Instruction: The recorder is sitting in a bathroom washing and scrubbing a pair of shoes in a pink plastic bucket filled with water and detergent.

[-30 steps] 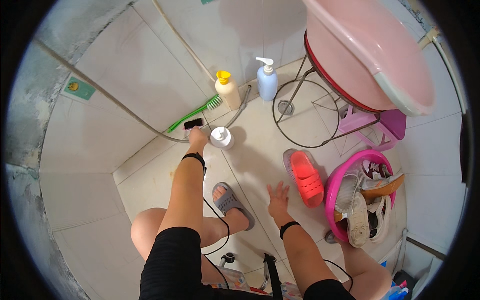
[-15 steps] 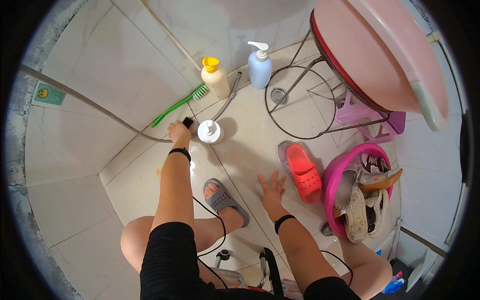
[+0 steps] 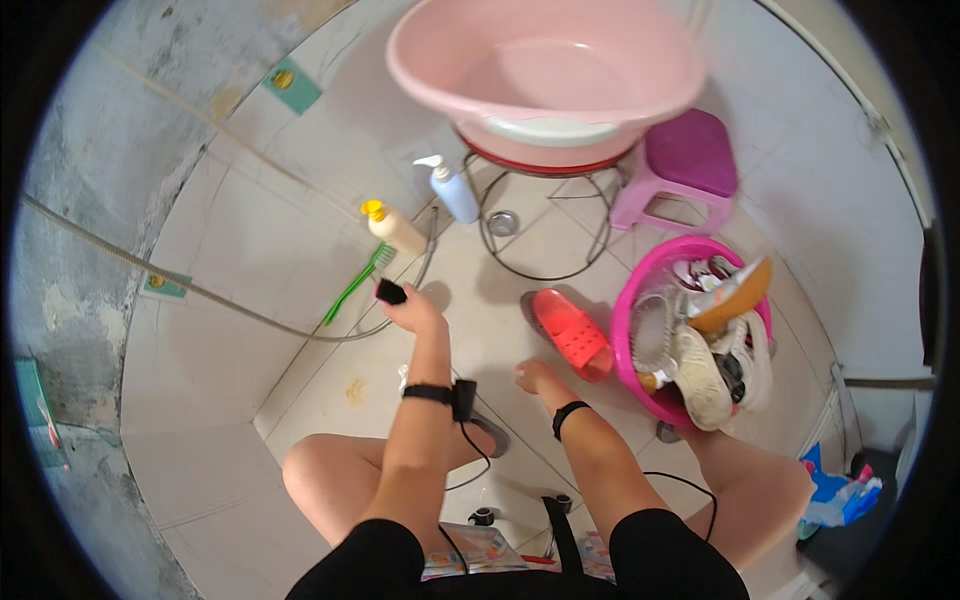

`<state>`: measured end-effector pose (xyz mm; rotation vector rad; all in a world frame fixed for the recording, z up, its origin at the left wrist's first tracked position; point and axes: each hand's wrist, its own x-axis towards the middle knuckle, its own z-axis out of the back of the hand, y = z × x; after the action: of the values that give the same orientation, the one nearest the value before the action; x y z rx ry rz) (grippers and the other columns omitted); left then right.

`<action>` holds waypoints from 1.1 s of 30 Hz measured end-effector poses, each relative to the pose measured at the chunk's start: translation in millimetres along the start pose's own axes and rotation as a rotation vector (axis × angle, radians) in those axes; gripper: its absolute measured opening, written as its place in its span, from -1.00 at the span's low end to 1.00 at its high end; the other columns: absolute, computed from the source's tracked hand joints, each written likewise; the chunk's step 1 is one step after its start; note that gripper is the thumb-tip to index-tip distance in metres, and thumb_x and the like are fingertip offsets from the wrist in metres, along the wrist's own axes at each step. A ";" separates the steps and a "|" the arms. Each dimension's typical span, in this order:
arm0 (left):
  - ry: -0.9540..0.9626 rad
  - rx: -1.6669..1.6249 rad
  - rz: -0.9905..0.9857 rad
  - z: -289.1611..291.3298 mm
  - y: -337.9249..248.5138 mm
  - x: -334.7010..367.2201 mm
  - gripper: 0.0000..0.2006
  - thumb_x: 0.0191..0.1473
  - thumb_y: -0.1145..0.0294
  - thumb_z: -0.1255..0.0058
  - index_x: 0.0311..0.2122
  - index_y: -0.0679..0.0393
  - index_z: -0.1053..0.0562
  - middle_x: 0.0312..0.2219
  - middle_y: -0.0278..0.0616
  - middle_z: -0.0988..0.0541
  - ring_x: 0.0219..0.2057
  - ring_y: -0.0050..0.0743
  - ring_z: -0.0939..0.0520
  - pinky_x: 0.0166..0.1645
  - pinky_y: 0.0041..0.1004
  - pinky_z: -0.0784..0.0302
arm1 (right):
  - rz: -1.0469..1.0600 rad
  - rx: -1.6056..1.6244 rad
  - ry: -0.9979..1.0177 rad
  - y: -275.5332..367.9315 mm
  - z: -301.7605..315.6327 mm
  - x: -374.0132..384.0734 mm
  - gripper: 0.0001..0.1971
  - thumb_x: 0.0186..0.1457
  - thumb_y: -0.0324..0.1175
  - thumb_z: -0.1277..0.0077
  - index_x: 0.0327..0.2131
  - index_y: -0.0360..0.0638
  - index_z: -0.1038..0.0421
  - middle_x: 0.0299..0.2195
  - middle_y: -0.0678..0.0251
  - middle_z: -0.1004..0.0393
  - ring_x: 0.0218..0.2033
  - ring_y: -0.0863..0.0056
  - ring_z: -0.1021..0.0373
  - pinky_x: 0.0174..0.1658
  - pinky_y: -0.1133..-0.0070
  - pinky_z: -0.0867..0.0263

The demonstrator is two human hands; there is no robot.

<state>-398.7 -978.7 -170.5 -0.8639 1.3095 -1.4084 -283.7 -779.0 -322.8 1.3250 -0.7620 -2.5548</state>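
Note:
My left hand is closed around a small object with a dark, fuzzy end that looks like a black brush; its handle is hidden in my fingers. Just beyond it, a green brush with pale bristles leans at the foot of the wall. My right hand is low over the floor, left of an orange slipper, and its fingers are blurred and partly hidden. Something small and white shows beside my left forearm.
A cream bottle with yellow pump and a blue pump bottle stand by the wall. A pink basin rests on a wire stand, with a purple stool beside it. Shoes fill a magenta tub at right. A grey hose crosses left.
The view has shifted, showing more of the basin and stool. My left hand has come away from the wall side with the brush. My right hand's spread fingers have drawn in.

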 end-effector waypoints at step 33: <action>1.094 0.474 -0.353 75.7 58.5 -369.1 -0.56 -0.01 0.33 0.13 -0.01 0.32 -0.31 -0.01 0.18 -0.29 0.00 0.02 -0.36 0.06 -0.27 -0.25 | -0.320 0.364 -0.953 -118.6 168.1 -235.8 -0.51 0.00 -0.24 0.10 -0.07 -0.40 -0.12 -0.13 -0.28 -0.22 -0.06 -0.11 -0.21 -0.02 0.25 -0.17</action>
<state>-220.6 -641.6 -171.2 0.0840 1.4835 -2.5193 -268.2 -529.9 -134.1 0.1751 -1.2741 -3.4178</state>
